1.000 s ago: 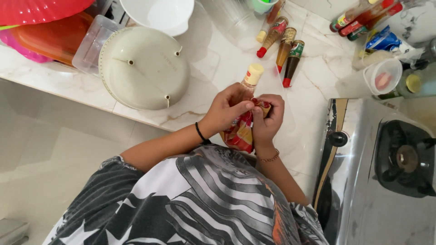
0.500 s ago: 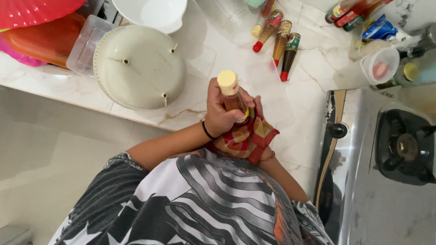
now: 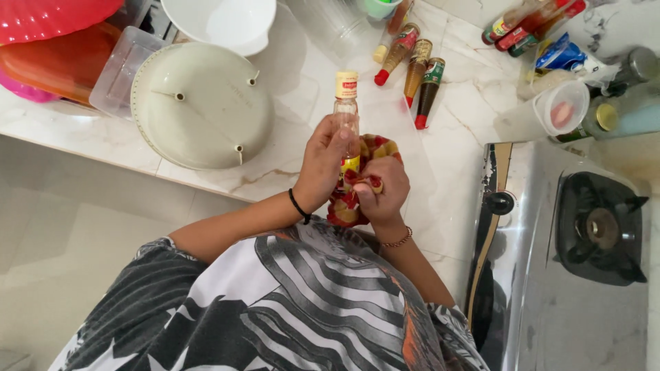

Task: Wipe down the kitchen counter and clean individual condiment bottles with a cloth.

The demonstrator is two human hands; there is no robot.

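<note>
Landmark: white marble counter (image 3: 474, 103); every place below is given from it.
Item in hand: small clear glass bottle (image 3: 346, 113) with a pale yellow cap and a yellow-and-red label, seemingly empty, held upright above the counter's near edge, in front of the person's chest.
Left hand (image 3: 323, 165): clenched around the bottle's middle and lower body, fingers wrapped across the label; black band on the wrist.
Right hand (image 3: 381, 196): bunched around a red-and-yellow patterned cloth (image 3: 357, 199), pressing it against the bottle's lower part; bead bracelet on the wrist.
Step in hand: judged to be wiping the bottle's outside, lower part and base under the cloth, neck and cap bare.
Next move calls for: by my reading, a firm left-hand hold while the cloth works up toward the neck, or a turn of the bottle to bring an unwiped side round; glass may slip if the hold loosens.
Row of sauce bottles (image 3: 412, 65): lying on the counter's far part, beyond the held bottle, red caps pointing toward the person.
Cream round lid (image 3: 203, 103): flat on the counter, left of the hands.
White bowl (image 3: 220, 24): at the counter's far edge, behind the lid.
Gas stove (image 3: 591, 233): abutting the counter at right, burner unlit.
White cup (image 3: 557, 110): on the counter beside the stove's far corner.
</note>
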